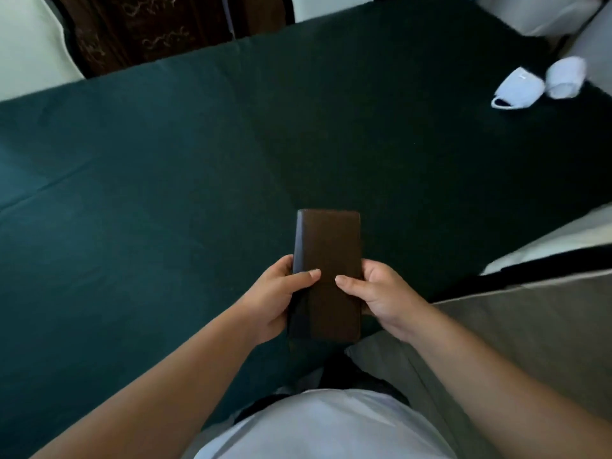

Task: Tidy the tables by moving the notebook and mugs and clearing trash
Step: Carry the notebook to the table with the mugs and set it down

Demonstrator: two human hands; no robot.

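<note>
Brown notebook (326,276): one, both hands gripping; white mugs: two.

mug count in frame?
2. Both white mugs sit side by side at the table's far right: one with its handle toward the camera, the other just to its right. More may lie outside the view.

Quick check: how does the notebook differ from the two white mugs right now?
The notebook is dark brown, flat and rectangular; the mugs are white and rounded. The notebook is gripped by the left hand and right hand near the person; the mugs sit untouched far right. Both are over the green tablecloth.
</note>
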